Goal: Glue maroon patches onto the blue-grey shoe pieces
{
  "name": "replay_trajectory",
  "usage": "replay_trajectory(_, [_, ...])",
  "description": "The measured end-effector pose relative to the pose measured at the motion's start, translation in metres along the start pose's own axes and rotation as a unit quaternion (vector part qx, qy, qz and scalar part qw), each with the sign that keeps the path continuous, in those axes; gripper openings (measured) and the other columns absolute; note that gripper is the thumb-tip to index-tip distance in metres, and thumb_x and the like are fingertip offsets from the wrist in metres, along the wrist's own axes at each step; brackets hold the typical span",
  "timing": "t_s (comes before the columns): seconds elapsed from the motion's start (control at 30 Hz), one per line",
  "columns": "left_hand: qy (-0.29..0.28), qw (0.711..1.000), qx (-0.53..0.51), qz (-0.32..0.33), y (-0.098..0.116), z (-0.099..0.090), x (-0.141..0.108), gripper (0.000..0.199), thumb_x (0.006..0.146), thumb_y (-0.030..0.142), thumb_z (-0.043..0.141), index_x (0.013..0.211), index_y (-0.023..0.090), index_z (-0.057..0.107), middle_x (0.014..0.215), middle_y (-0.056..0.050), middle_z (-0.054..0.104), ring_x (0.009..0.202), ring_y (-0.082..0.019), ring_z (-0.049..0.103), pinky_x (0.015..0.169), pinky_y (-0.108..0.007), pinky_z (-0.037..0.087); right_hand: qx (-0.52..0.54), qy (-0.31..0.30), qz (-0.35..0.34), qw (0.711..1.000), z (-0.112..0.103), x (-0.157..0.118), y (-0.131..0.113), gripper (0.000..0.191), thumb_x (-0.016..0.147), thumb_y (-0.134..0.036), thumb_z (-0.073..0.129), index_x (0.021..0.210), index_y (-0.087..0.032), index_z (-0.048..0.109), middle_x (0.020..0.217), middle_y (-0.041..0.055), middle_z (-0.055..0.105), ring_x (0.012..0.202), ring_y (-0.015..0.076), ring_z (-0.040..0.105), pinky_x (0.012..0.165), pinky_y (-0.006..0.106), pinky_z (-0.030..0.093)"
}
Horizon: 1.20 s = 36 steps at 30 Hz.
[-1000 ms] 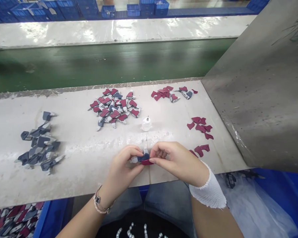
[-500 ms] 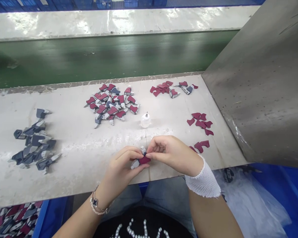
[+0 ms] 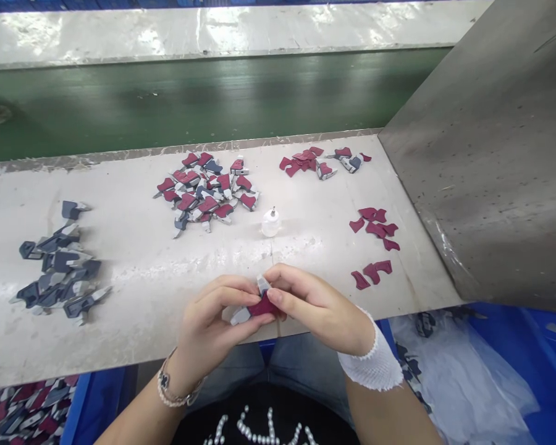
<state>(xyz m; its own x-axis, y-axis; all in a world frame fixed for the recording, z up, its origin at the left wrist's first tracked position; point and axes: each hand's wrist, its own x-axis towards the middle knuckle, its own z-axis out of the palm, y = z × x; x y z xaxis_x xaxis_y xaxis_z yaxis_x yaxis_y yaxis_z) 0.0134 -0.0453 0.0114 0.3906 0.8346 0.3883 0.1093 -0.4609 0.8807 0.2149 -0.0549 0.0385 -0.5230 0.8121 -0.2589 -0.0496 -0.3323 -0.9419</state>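
Near the table's front edge, a small part (image 3: 260, 305) with a maroon face and pale grey ends is gripped between both hands. My left hand (image 3: 217, 312) pinches it from the left, thumb below and fingers above. From the right, my right hand (image 3: 306, 303) presses thumb and fingers on its maroon face. Just beyond the hands stands a small clear bottle (image 3: 271, 223) with a metal tip. Behind it to the left lies a pile of maroon and grey parts (image 3: 208, 191). Loose maroon pieces (image 3: 376, 230) lie to the right.
Dark grey parts (image 3: 65, 266) are heaped at the left. More maroon pieces (image 3: 301, 162) lie at the back. A metal panel (image 3: 491, 161) rises on the right. Below the table are a blue bin of parts (image 3: 23, 411) and a clear plastic bag (image 3: 463, 371).
Both hands have come slightly nearer the body with the part. My right thumb now lies over its maroon face. The camera view has shifted a little.
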Motion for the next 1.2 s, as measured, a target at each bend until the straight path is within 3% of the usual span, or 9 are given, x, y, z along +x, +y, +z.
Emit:
replay_trajectory(0.13, [0.007, 0.999, 0.025, 0.032, 0.002, -0.001, 0.001, 0.034, 0.068, 0.004, 0.083, 0.093, 0.016, 0.063, 0.095, -0.001, 0.066, 0.086, -0.011, 0.066, 0.078, -0.022, 0.059, -0.038, 0.022, -0.017, 0.999, 0.006, 0.000, -0.001, 0.021, 0.102, -0.039, 0.043, 0.101, -0.020, 0.053, 0.083, -0.0002, 0.055, 0.073, 0.0143, 0.050, 0.065, 0.029, 0.040])
replay_trajectory(0.27, [0.016, 0.999, 0.017, 0.029, 0.001, 0.001, 0.000, 0.034, 0.068, 0.002, 0.082, 0.094, 0.016, 0.064, 0.095, -0.002, 0.067, 0.087, -0.012, 0.066, 0.079, -0.021, 0.060, -0.161, 0.095, -0.041, 0.981, 0.017, -0.003, -0.004, 0.018, 0.102, -0.031, 0.040, 0.090, -0.021, 0.048, 0.075, -0.0032, 0.047, 0.068, 0.0134, 0.046, 0.062, 0.029, 0.035])
replay_trajectory(0.43, [0.031, 0.999, 0.007, 0.024, 0.000, 0.007, -0.005, 0.033, 0.071, 0.002, 0.079, 0.096, 0.017, 0.065, 0.096, -0.003, 0.068, 0.088, -0.013, 0.067, 0.078, -0.024, 0.061, -0.218, 0.158, -0.033, 0.963, 0.029, -0.005, -0.004, 0.020, 0.099, -0.022, 0.038, 0.080, -0.021, 0.041, 0.070, -0.0047, 0.045, 0.062, 0.0128, 0.043, 0.058, 0.030, 0.031])
replay_trajectory(0.6, [0.057, 0.998, -0.013, 0.010, 0.000, 0.012, -0.007, 0.031, 0.072, 0.004, 0.080, 0.096, 0.019, 0.066, 0.094, -0.001, 0.069, 0.087, -0.013, 0.067, 0.080, -0.023, 0.061, -0.214, 0.145, -0.041, 0.965, 0.027, -0.007, -0.003, 0.016, 0.101, -0.026, 0.038, 0.088, -0.021, 0.046, 0.073, -0.0039, 0.048, 0.065, 0.0134, 0.047, 0.060, 0.030, 0.034])
replay_trajectory(0.73, [0.081, 0.992, -0.051, -0.084, -0.002, 0.014, -0.009, 0.026, 0.075, 0.012, 0.079, 0.095, 0.021, 0.066, 0.095, -0.001, 0.068, 0.089, -0.013, 0.067, 0.080, -0.021, 0.060, -0.225, 0.135, -0.068, 0.963, 0.022, -0.005, 0.000, 0.014, 0.102, -0.031, 0.040, 0.095, -0.020, 0.047, 0.076, -0.0037, 0.049, 0.064, 0.0126, 0.047, 0.060, 0.028, 0.036])
replay_trajectory(0.83, [0.055, 0.986, -0.017, -0.157, -0.002, 0.013, -0.011, 0.028, 0.080, 0.018, 0.075, 0.106, 0.024, 0.064, 0.096, -0.002, 0.071, 0.084, -0.014, 0.070, 0.075, -0.023, 0.061, -0.272, 0.137, -0.088, 0.948, 0.017, -0.002, 0.002, 0.012, 0.101, -0.027, 0.042, 0.093, -0.020, 0.047, 0.076, -0.0033, 0.050, 0.064, 0.0123, 0.048, 0.061, 0.027, 0.036])
replay_trajectory(0.9, [0.031, 0.987, 0.039, -0.154, 0.001, 0.011, -0.010, 0.027, 0.083, 0.021, 0.073, 0.107, 0.024, 0.065, 0.091, -0.002, 0.073, 0.077, -0.015, 0.070, 0.071, -0.025, 0.062, -0.318, 0.135, -0.088, 0.934, 0.015, -0.001, 0.004, 0.013, 0.101, -0.026, 0.043, 0.091, -0.019, 0.047, 0.075, -0.0023, 0.051, 0.064, 0.0135, 0.049, 0.061, 0.028, 0.035])
replay_trajectory(1.03, [-0.013, 0.987, 0.050, -0.150, 0.008, 0.005, -0.002, 0.007, 0.084, 0.023, 0.072, 0.089, 0.022, 0.067, 0.077, 0.000, 0.070, 0.067, -0.014, 0.066, 0.062, -0.025, 0.058, -0.388, 0.102, -0.087, 0.912, 0.011, -0.002, 0.002, 0.019, 0.102, -0.030, 0.042, 0.092, -0.017, 0.052, 0.077, 0.0020, 0.056, 0.069, 0.0174, 0.052, 0.062, 0.030, 0.037])
replay_trajectory(1.2, [-0.020, 0.972, -0.060, -0.225, 0.009, 0.006, -0.002, 0.015, 0.079, 0.024, 0.077, 0.074, 0.020, 0.063, 0.068, 0.000, 0.066, 0.062, -0.013, 0.061, 0.056, -0.024, 0.053, -0.442, 0.049, -0.150, 0.883, 0.010, -0.006, -0.008, 0.024, 0.103, -0.027, 0.039, 0.092, -0.015, 0.056, 0.081, 0.0056, 0.059, 0.074, 0.0195, 0.050, 0.064, 0.031, 0.038])
